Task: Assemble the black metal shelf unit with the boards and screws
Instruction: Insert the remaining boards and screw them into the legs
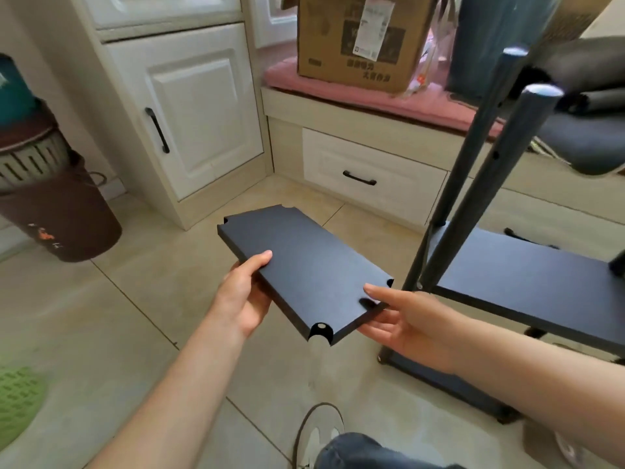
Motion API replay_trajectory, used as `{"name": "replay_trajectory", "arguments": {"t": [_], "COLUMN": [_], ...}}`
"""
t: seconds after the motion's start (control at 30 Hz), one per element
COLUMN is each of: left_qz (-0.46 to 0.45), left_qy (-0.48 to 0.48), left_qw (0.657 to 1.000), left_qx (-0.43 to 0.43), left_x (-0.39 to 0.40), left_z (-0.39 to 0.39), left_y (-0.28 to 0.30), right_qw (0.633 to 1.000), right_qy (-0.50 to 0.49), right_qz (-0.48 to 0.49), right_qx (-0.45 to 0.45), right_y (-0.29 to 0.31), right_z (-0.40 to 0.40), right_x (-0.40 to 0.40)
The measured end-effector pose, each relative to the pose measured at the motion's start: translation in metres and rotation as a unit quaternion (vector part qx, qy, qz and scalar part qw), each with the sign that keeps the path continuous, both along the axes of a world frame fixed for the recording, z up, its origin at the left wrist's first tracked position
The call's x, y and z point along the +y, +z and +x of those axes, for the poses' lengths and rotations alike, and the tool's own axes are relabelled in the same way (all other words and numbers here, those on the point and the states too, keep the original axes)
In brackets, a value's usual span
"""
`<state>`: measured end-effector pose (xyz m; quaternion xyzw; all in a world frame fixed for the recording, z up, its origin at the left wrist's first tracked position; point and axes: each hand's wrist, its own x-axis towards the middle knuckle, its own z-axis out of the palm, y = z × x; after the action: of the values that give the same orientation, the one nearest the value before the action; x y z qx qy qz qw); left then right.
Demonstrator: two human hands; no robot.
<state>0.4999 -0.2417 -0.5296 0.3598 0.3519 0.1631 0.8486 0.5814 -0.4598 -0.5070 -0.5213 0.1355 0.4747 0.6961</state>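
Note:
A loose black shelf board (301, 265) with notched corners hangs in the air above the tiled floor, near the middle of the view. My left hand (245, 292) grips its left long edge, thumb on top. My right hand (402, 319) holds the near right corner, thumb on top and fingers underneath. To the right stands the partly built black shelf unit (527, 286), with a board fixed between upright metal poles (487, 184) and a lower board close to the floor.
White cabinets (192, 116) and a drawer unit (368, 174) line the back. A cardboard box (358, 38) sits on a pink cushion. A brown bin (57, 211) stands at the left, a green mat (17, 401) at the lower left. My shoe (318, 431) is below the board.

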Motion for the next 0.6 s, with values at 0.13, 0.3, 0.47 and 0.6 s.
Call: {"name": "replay_trajectory", "arguments": {"t": [0.13,0.3,0.47,0.6], "left_qz": [0.011,-0.008,-0.096,-0.044], "left_qy": [-0.005,-0.006,0.01,-0.029], "left_qw": [1.0,0.996,0.985,0.991], "left_qx": [-0.027,-0.085,-0.14,-0.122], "left_x": [-0.014,-0.031,-0.042,-0.038], "left_z": [-0.015,-0.037,-0.053,-0.063], "left_y": [0.05,0.096,0.123,0.139], "right_qw": [0.999,0.995,0.992,0.989], "right_qy": [0.009,0.011,0.001,-0.002], "right_qz": [0.042,0.079,0.104,0.109], "right_qx": [-0.03,-0.061,-0.074,-0.097], "right_y": [0.048,0.105,0.148,0.168], "right_z": [-0.025,-0.039,-0.049,-0.049], "right_x": [-0.014,-0.038,-0.076,-0.116]}}
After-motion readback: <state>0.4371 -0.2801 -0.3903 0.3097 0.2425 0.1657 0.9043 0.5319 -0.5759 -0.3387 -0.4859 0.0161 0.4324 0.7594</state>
